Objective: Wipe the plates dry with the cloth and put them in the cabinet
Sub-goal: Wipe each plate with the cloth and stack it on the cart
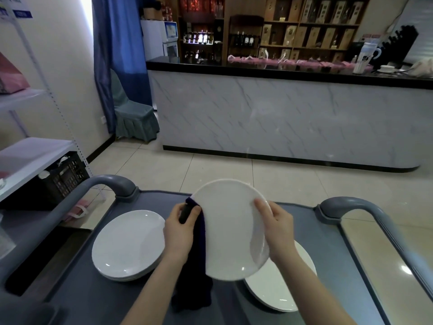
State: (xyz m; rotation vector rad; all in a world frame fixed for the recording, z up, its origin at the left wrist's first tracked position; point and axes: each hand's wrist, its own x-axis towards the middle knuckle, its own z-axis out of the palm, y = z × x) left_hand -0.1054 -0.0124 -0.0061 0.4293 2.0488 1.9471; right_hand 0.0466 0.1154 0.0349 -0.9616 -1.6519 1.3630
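A white plate (228,228) is held tilted above the grey cart (93,294). My right hand (277,227) grips its right rim, thumb on the face. My left hand (181,227) grips a dark purple cloth (195,266) against the plate's left edge; the cloth hangs down to the cart top. A stack of white plates (127,245) lies on the cart at the left. Another stack of white plates (278,287) lies at the right, partly hidden under the held plate and my right arm.
The cart has grey curved handles at the left (110,182) and right (351,205). A white shelf rack (35,148) with a black crate (63,179) stands at the left. A marble-fronted counter (281,123) crosses the room beyond tiled floor.
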